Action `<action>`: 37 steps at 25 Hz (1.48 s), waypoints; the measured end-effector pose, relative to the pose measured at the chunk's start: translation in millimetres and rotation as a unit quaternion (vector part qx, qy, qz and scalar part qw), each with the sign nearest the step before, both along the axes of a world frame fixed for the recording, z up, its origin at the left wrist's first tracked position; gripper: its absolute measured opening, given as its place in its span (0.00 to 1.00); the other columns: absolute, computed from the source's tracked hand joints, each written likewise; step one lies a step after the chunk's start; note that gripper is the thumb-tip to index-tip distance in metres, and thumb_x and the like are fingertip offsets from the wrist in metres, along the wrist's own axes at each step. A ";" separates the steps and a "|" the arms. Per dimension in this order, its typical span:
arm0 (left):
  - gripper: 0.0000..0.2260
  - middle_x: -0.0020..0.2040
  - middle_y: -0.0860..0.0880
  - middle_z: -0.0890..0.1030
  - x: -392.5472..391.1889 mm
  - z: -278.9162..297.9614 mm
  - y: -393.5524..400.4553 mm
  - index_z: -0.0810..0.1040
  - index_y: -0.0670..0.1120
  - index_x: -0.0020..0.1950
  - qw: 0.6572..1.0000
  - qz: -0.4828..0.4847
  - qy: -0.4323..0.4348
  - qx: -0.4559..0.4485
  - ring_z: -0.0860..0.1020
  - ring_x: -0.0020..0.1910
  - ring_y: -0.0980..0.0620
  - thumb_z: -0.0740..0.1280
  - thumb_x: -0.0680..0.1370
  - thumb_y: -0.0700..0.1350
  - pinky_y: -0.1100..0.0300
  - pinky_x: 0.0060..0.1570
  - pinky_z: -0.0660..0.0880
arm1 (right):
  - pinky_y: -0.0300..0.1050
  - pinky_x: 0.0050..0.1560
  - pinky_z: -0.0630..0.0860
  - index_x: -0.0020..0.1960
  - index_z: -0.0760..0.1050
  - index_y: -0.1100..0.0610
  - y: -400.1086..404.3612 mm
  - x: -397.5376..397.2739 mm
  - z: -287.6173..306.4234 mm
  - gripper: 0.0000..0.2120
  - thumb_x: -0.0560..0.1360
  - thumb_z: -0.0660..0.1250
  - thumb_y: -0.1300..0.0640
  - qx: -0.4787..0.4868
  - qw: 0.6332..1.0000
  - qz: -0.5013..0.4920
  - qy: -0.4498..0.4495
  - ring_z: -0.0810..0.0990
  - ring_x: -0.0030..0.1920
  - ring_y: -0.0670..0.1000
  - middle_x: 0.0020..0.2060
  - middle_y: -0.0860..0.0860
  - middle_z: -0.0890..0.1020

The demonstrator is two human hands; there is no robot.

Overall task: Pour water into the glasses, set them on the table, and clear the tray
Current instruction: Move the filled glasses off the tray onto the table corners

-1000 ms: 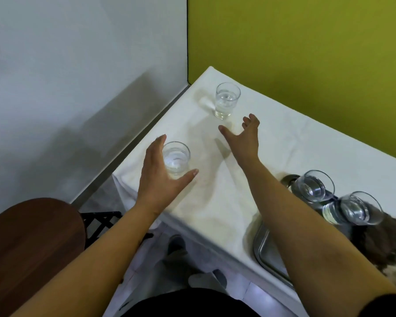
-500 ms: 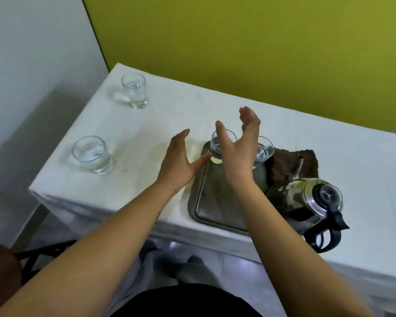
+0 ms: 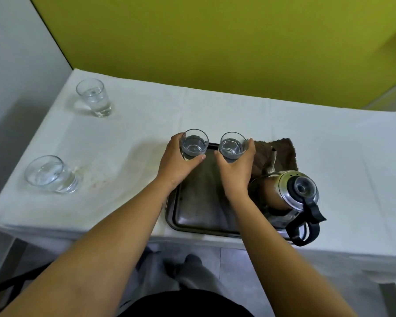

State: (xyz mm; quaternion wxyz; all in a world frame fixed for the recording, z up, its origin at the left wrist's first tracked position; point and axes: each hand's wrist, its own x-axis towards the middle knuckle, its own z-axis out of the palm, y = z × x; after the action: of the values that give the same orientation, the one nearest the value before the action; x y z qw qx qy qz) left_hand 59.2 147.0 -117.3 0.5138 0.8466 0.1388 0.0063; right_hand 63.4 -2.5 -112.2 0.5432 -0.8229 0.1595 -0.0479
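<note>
Two glasses of water stand at the far end of a metal tray [image 3: 199,213] on the white table [image 3: 329,161]. My left hand [image 3: 177,164] is wrapped around the left glass [image 3: 194,144]. My right hand [image 3: 237,170] is wrapped around the right glass [image 3: 231,146]. Both glasses are upright. Two more water glasses stand on the cloth to the left: a far glass [image 3: 94,97] near the back corner and a near glass [image 3: 49,175] close to the front edge. A steel kettle [image 3: 288,197] with a black handle sits on the tray's right side.
A brown cloth [image 3: 279,152] lies behind the kettle at the tray's far right. A green wall runs along the back of the table, a white wall on the left. The table's front edge is close to my body, floor below.
The view swung right from the two set-down glasses to the tray. Both hands moved to the tray and closed around the two glasses there.
</note>
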 end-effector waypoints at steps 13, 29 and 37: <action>0.33 0.65 0.54 0.75 -3.4 21.1 -1.9 0.67 0.49 0.68 1.000 0.004 -0.017 0.013 0.76 0.57 0.54 0.77 0.68 0.53 0.63 0.56 0.72 | 0.45 0.60 0.74 0.66 0.66 0.51 -6.5 10.6 -11.5 0.32 0.66 0.77 0.51 0.011 1.000 -0.019 0.000 0.78 0.58 0.49 0.59 0.47 0.77; 0.30 0.60 0.51 0.79 18.5 142.5 -18.1 0.71 0.47 0.64 0.990 -0.067 -0.117 0.027 0.79 0.56 0.51 0.77 0.67 0.53 0.53 0.61 0.74 | 0.34 0.46 0.72 0.58 0.67 0.49 -49.4 -18.8 143.7 0.26 0.65 0.77 0.51 0.050 0.991 -0.012 -0.125 0.79 0.46 0.42 0.48 0.41 0.77; 0.29 0.59 0.49 0.77 43.8 150.9 -132.6 0.70 0.46 0.64 0.964 -0.232 -0.130 0.024 0.77 0.55 0.49 0.77 0.68 0.52 0.56 0.55 0.73 | 0.45 0.53 0.77 0.59 0.68 0.51 -151.0 -56.1 152.7 0.28 0.64 0.77 0.51 0.002 0.978 -0.170 -0.121 0.80 0.50 0.47 0.49 0.44 0.78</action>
State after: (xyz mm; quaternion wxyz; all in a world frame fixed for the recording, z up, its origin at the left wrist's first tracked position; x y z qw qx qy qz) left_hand 103.0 14.4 33.6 0.4942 0.8596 -0.1295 0.0001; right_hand 7.3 -153.6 40.5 0.5443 -0.7705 0.2307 -0.2386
